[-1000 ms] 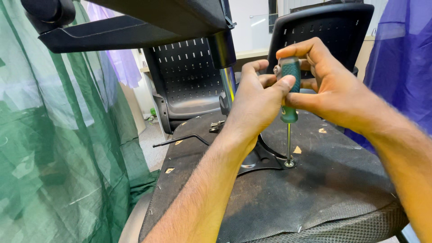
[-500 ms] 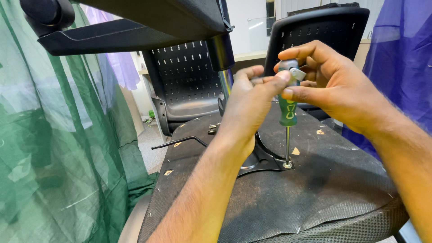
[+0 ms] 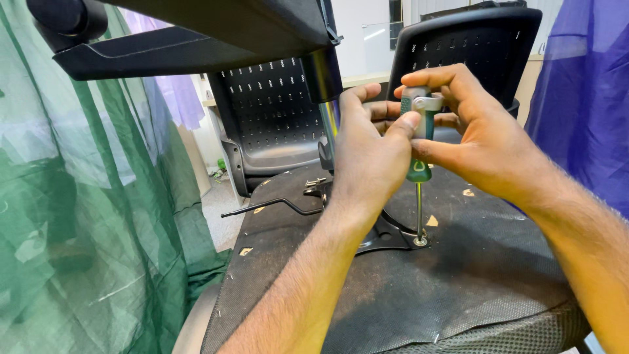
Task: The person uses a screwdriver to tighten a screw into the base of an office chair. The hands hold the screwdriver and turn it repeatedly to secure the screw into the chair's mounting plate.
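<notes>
An upright screwdriver (image 3: 418, 167) with a green handle and grey cap stands with its tip on a screw (image 3: 420, 242) in a black metal bracket (image 3: 383, 236). The bracket is fixed to the dark fabric underside of an overturned chair seat (image 3: 458, 288). My left hand (image 3: 367, 157) wraps the handle from the left, thumb on the cap. My right hand (image 3: 468, 134) grips the handle from the right, fingers curled over the top.
A black lever rod (image 3: 268, 206) and loose bolts (image 3: 314, 183) lie on the seat. Perforated black chair backs (image 3: 275, 111) stand behind. A chrome column (image 3: 329, 118) rises under a black panel overhead. Green netting (image 3: 78, 216) hangs left, blue sheet (image 3: 583, 98) right.
Both hands have shifted slightly on the screwdriver handle, which stays upright on the same screw; my fingers have turned around the top.
</notes>
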